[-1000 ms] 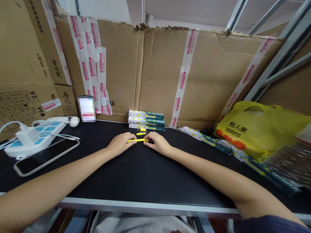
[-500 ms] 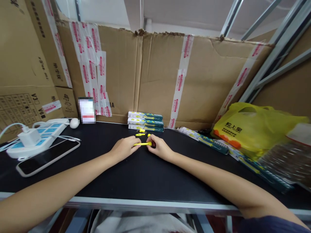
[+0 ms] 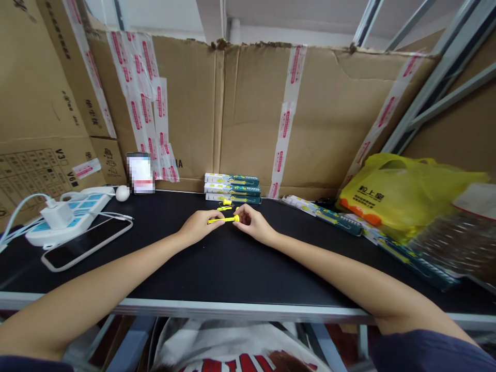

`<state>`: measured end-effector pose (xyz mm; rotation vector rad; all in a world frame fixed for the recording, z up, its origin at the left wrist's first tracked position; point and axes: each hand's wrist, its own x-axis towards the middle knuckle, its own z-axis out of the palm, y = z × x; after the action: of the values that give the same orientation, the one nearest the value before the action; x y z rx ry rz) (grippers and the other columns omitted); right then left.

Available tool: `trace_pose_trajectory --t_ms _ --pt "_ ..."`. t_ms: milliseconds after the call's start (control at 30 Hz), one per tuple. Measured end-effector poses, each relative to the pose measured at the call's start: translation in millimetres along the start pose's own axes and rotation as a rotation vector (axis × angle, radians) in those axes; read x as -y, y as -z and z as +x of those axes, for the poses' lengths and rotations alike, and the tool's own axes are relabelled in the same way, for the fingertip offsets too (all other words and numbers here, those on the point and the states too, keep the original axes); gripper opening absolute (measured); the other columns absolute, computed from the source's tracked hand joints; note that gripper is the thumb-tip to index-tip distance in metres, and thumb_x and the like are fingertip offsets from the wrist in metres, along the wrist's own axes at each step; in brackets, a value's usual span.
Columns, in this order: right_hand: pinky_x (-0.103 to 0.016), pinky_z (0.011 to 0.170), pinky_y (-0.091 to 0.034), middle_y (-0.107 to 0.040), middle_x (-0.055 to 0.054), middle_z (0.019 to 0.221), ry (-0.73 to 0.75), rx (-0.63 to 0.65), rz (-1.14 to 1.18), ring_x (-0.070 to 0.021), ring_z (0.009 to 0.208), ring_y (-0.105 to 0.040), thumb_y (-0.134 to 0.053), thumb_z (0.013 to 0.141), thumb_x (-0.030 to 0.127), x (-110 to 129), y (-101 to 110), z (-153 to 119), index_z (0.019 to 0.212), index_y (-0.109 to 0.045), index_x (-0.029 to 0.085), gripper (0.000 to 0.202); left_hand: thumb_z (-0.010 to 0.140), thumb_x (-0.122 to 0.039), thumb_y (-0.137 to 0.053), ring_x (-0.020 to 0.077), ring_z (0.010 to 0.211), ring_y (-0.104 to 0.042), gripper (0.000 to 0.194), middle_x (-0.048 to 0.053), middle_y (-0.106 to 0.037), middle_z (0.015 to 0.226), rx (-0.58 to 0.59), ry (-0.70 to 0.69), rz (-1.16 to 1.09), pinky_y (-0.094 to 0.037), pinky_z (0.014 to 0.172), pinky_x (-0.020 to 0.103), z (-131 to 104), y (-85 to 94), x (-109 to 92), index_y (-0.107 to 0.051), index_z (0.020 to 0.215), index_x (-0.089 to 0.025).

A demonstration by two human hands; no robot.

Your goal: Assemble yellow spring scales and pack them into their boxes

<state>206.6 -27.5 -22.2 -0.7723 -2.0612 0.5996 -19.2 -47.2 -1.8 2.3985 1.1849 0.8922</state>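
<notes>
My left hand (image 3: 198, 226) pinches a slim yellow plastic rod (image 3: 227, 220) between thumb and fingers, near its left end. At the rod's other end, which widens into a round yellow head, the curled thumb and fingers of my right hand (image 3: 254, 226) close on it. The rod lies nearly level, just above the black tabletop (image 3: 232, 274). Behind it are a small yellow cap-like piece (image 3: 227, 202) and a flat yellow piece (image 3: 224, 208), too small to make out well.
Several slim printed boxes (image 3: 232, 188) are stacked against the cardboard wall (image 3: 251, 108). More boxes (image 3: 325, 216) lie at right, beside a yellow plastic bag (image 3: 406, 196) and a clear container (image 3: 457, 237). At left are a power strip (image 3: 83, 209), a phone (image 3: 87, 243) and a propped-up phone (image 3: 140, 173).
More of the yellow rod shows between my hands, and its left tip is now visible past my left fingers. My right fingers have opened slightly around the head. The camera view has shifted a little.
</notes>
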Motion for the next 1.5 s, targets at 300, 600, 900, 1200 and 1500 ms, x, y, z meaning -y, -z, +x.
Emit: trace_pose_trajectory --t_ms 300,600,900,1200,1500 --pt "-0.027 0.062 -0.048 -0.058 0.001 0.078 -0.062 -0.040 0.142 -0.0125 0.067 -0.057 -0.072 0.075 0.043 -7.9 2.1 2.6 0.085 -0.052 0.020 0.033 0.088 -0.044 -0.051 0.0156 0.076 -0.061 0.031 0.000 -0.070 0.089 -0.038 -0.016 0.074 -0.040 0.070 0.024 2.6 6.8 1.8 -0.068 0.096 -0.019" --pt "-0.026 0.061 -0.045 -0.058 0.003 0.073 -0.122 0.011 0.247 -0.0109 0.063 -0.054 -0.075 0.070 0.050 -4.6 -1.0 2.1 0.084 -0.056 0.019 0.039 0.091 -0.042 -0.048 0.0156 0.080 -0.064 0.029 0.000 -0.072 0.096 -0.005 -0.084 0.157 -0.039 0.068 0.022 -1.3 6.4 -3.7 -0.068 0.100 -0.023" --pt "-0.026 0.064 -0.044 -0.057 0.001 0.077 -0.087 -0.035 0.240 -0.0114 0.067 -0.053 -0.069 0.077 0.051 2.0 -2.6 0.8 0.089 -0.055 0.020 0.036 0.091 -0.046 -0.047 0.0156 0.075 -0.062 0.033 0.000 -0.071 0.091 -0.021 -0.057 0.129 -0.039 0.066 0.023 -0.7 5.7 -4.6 -0.067 0.100 -0.021" --pt "-0.025 0.053 -0.039 -0.053 0.003 0.067 -0.166 -0.059 0.262 -0.0103 0.056 -0.046 -0.063 0.078 0.059 5.0 0.5 4.0 0.082 -0.053 0.020 0.040 0.092 -0.044 -0.047 0.0162 0.080 -0.063 0.031 0.001 -0.071 0.098 -0.069 -0.107 0.214 -0.040 0.069 0.023 1.0 7.5 1.6 -0.067 0.103 -0.022" --pt "-0.026 0.065 -0.037 -0.049 0.001 0.063 -0.036 0.082 0.009 -0.0119 0.062 -0.045 -0.042 0.092 0.059 9.9 1.9 -0.7 0.062 -0.050 0.019 0.051 0.094 -0.038 -0.046 0.0149 0.086 -0.064 0.025 0.000 -0.071 0.101 0.023 -0.182 0.196 -0.041 0.074 0.022 -5.2 0.5 -16.7 -0.065 0.103 -0.023"
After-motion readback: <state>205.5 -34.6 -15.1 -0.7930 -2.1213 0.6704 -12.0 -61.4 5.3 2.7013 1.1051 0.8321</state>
